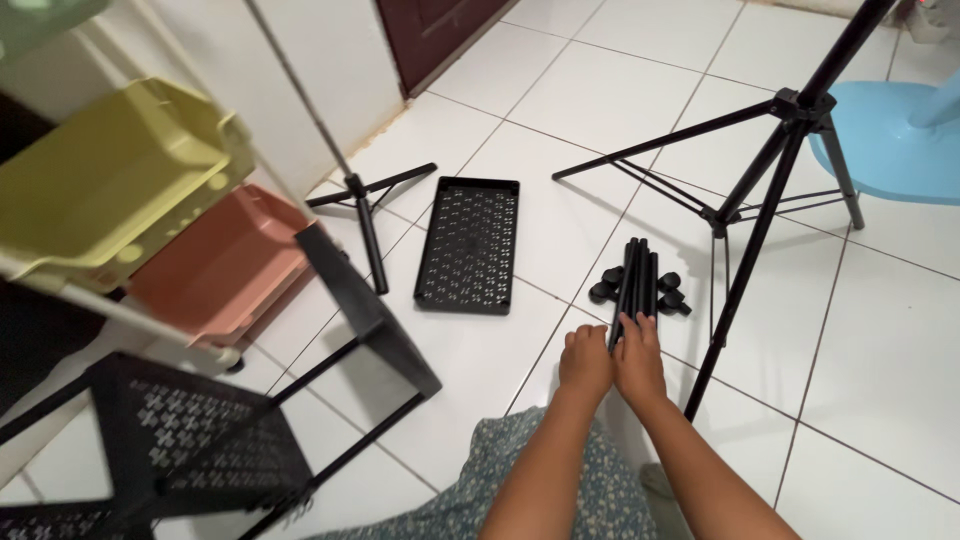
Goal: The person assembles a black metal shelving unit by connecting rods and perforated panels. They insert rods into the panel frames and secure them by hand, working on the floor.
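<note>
A bundle of slim black metal rods [637, 280] lies on the white tiled floor [880, 330], small black caster wheels [668, 293] at its far end. Both hands rest side by side on the near ends: the left hand [585, 362] and right hand [637, 358] press on the rods, though whether the fingers close around any is hard to tell. The round rods could roll apart, or knock the black tripod leg [745, 270] just beside them. A perforated black tray [469, 243] lies empty nearby; the yellow-green [120, 170] and pink bins [220, 265] look empty.
</note>
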